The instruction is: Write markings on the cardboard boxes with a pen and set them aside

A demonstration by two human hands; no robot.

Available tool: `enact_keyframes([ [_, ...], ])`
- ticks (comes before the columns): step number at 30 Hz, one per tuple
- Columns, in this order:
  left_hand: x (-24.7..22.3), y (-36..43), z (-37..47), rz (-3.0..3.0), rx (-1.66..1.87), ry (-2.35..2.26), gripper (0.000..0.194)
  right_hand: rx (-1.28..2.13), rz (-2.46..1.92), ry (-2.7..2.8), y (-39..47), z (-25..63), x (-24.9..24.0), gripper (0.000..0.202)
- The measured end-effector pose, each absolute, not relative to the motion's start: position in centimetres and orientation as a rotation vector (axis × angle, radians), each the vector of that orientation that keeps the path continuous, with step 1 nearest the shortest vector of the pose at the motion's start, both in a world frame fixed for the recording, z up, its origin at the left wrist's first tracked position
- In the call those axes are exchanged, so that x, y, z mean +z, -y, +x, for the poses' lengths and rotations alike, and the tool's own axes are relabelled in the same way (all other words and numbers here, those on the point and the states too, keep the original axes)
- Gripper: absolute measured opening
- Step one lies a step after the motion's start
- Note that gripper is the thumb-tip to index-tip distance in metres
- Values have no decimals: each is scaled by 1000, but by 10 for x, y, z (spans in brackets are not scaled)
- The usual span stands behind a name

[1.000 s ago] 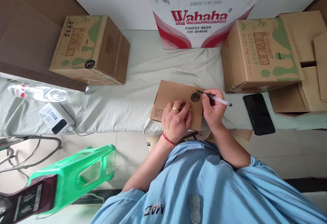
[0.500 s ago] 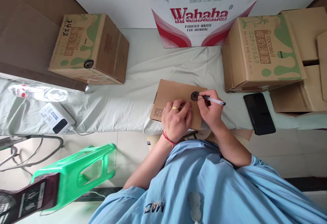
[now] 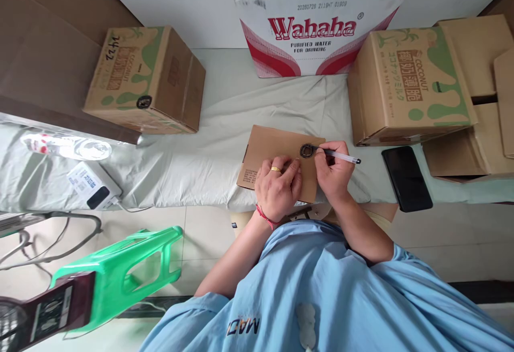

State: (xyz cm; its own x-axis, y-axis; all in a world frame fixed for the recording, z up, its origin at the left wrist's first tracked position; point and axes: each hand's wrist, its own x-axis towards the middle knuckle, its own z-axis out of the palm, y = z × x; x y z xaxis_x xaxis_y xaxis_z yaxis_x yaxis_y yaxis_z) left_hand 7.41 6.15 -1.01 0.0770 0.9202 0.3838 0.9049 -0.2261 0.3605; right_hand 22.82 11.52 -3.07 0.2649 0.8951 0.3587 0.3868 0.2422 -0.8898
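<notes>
A flat brown piece of cardboard [image 3: 277, 140] lies on the cloth before me, with small print near its lower left. My left hand [image 3: 278, 186], fingers bent and bunched, holds it down from above; its fingertips are partly hidden. In my right hand [image 3: 334, 173] is a pen [image 3: 341, 155] with a clear barrel and black end, pinched between thumb and fingers. The pen's tip is by a dark ring-shaped drawing [image 3: 307, 151] at the cardboard's upper right, which has a smaller outline inside it.
A coconut carton [image 3: 140, 82] stands at left, another coconut carton [image 3: 413, 84] at right, and a Wahaha water box [image 3: 317, 31] behind. A black phone [image 3: 407, 178] lies right. At left are a plastic bottle [image 3: 68, 146], a white device [image 3: 94, 186] and a green stool [image 3: 116, 272].
My right hand has shifted slightly right with the pen, whose tip has moved from inside the ring to its right edge. My left hand stays on the cardboard.
</notes>
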Motion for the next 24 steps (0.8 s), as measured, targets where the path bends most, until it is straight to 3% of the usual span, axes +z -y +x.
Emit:
enact_keyframes([
  [24,-10,-63,75,2274,874,-1935,30,565,-1353,1289,-104,232,-23,8],
])
